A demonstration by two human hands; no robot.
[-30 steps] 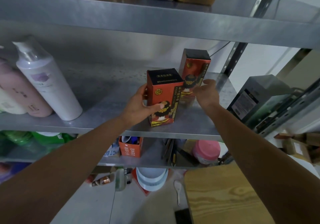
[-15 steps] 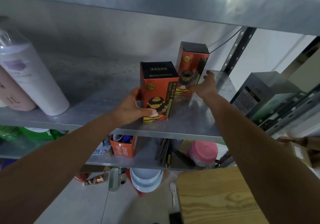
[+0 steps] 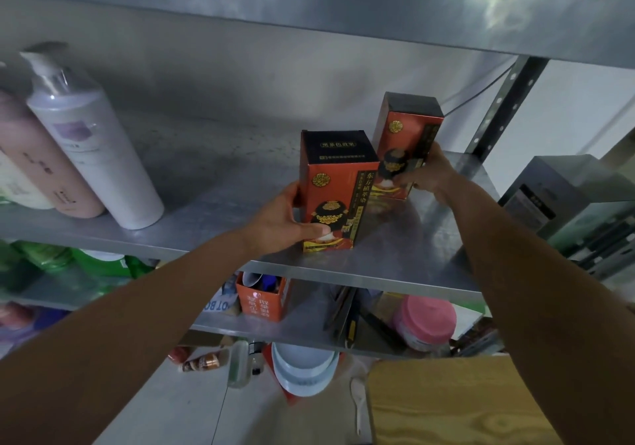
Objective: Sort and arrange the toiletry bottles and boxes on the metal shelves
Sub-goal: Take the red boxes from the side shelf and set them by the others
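Observation:
Two red-and-black boxes stand upright on the metal shelf [image 3: 213, 200]. My left hand [image 3: 281, 221] grips the near box [image 3: 335, 183] by its left side, thumb across its front. The far box [image 3: 405, 135] stands behind it to the right, and my right hand [image 3: 426, 173] holds its lower right part with curled fingers. At the shelf's left end stand a white pump bottle [image 3: 92, 142], a pink bottle [image 3: 44, 166] and a pale bottle [image 3: 13, 183], close together.
Another metal shelf [image 3: 343, 11] runs close overhead. An upright post [image 3: 498, 104] stands at the right rear. Below are an orange box [image 3: 261, 298], a pink-lidded jar [image 3: 427, 321] and green bottles [image 3: 68, 259]. A wooden board [image 3: 453, 400] and white bowls [image 3: 304, 369] lie lower down.
My right hand moved from the far box's side to hold its lower right part. My left hand keeps its grip on the near box. The camera tilted.

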